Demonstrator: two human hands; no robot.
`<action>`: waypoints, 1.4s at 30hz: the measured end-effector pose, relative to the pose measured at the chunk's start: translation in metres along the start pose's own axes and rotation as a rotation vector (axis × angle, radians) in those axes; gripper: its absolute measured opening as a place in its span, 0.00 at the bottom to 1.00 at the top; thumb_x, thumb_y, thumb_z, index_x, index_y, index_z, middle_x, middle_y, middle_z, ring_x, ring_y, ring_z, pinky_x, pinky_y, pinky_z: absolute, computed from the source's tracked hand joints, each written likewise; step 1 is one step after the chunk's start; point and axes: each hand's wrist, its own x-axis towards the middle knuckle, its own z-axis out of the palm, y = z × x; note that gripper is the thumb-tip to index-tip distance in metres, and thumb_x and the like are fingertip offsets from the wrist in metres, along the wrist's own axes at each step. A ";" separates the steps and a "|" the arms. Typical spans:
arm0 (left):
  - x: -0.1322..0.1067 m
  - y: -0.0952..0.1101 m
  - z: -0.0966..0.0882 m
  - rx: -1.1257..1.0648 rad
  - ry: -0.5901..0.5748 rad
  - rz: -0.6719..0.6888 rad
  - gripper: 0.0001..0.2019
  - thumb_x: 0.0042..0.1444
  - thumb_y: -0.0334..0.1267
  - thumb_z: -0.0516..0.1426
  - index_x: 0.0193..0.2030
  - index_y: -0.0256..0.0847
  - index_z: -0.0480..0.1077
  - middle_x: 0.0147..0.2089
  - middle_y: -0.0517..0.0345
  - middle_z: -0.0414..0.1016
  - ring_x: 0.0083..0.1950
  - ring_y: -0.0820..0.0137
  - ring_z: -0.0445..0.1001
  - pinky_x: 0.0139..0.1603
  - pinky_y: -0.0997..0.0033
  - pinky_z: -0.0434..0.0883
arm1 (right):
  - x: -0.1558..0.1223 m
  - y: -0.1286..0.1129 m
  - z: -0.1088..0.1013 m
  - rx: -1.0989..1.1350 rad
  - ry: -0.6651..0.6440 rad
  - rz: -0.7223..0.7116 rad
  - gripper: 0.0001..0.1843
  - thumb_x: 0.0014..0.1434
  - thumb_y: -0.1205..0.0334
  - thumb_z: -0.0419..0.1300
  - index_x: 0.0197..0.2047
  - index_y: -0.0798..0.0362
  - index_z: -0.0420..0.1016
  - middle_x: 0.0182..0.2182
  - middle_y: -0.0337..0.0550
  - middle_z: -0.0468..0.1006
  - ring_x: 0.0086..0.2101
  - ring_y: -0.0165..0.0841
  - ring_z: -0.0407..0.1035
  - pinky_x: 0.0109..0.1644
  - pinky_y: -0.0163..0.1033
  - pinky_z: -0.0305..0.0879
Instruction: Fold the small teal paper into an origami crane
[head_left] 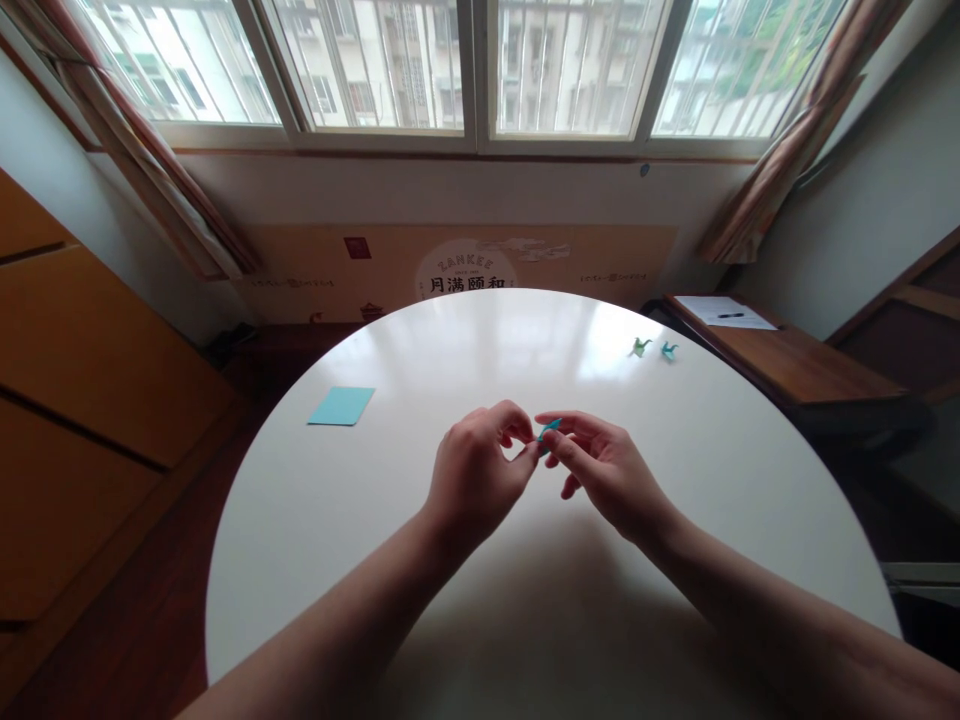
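Note:
My left hand (480, 468) and my right hand (600, 470) meet above the middle of a round white table (420, 560). Both pinch a tiny folded piece of teal paper (548, 428) between their fingertips; most of it is hidden by the fingers. A flat light-blue paper sheet (341, 406) lies on the table to the left of my hands. Two small folded paper figures, one green (640, 347) and one teal (668, 350), stand near the table's far right edge.
A dark wooden side table (795, 360) at the right carries a white sheet with a pen (726, 313). Wooden cabinets (82, 400) line the left. A printed cardboard panel (465, 270) leans under the windows.

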 end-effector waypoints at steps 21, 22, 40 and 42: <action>0.003 -0.001 -0.004 -0.341 -0.072 -0.079 0.06 0.59 0.37 0.62 0.42 0.40 0.73 0.40 0.55 0.80 0.33 0.69 0.80 0.29 0.74 0.76 | -0.002 0.001 -0.002 -0.078 -0.004 -0.101 0.21 0.63 0.46 0.63 0.52 0.50 0.81 0.45 0.51 0.81 0.37 0.39 0.73 0.24 0.37 0.74; 0.002 0.000 -0.003 -0.293 -0.058 -0.040 0.06 0.59 0.35 0.61 0.43 0.40 0.73 0.40 0.55 0.80 0.33 0.70 0.81 0.29 0.75 0.76 | -0.002 0.001 -0.002 -0.077 -0.014 -0.103 0.21 0.63 0.47 0.63 0.53 0.50 0.81 0.46 0.51 0.80 0.38 0.40 0.73 0.24 0.36 0.74; 0.008 -0.001 -0.005 -0.635 -0.037 -0.282 0.12 0.49 0.33 0.65 0.34 0.41 0.64 0.31 0.59 0.78 0.30 0.67 0.79 0.21 0.74 0.75 | 0.003 -0.007 -0.004 0.194 -0.016 0.133 0.19 0.54 0.48 0.71 0.41 0.54 0.84 0.32 0.48 0.79 0.32 0.35 0.70 0.22 0.32 0.69; 0.008 -0.002 -0.005 -0.632 -0.032 -0.261 0.11 0.49 0.32 0.65 0.31 0.41 0.64 0.31 0.60 0.77 0.29 0.68 0.78 0.21 0.74 0.75 | 0.003 -0.008 -0.004 0.240 -0.019 0.135 0.18 0.53 0.48 0.72 0.40 0.54 0.84 0.33 0.47 0.79 0.31 0.34 0.70 0.21 0.31 0.68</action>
